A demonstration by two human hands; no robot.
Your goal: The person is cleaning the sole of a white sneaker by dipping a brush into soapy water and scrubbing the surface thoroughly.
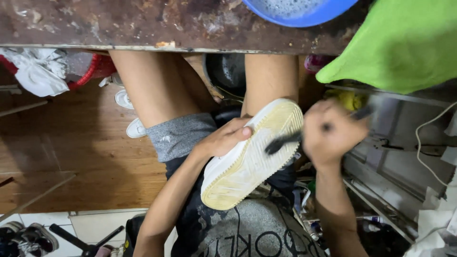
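My left hand (223, 140) is clamped around the side of the white shoe (250, 154) held sole-up over my lap — light, I judge, stiff-soled, best gripped mid-length — while my right hand (331, 133) is closed on a dark brush (285, 141) touching the sole.

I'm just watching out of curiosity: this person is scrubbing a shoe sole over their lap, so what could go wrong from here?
The brush could flick dirty water onto the grey shorts right beneath the white shoe. The left hand grips only the shoe's edge, so a hard stroke from the right hand might knock it loose. The blue basin sits near the table edge above the legs and could spill.
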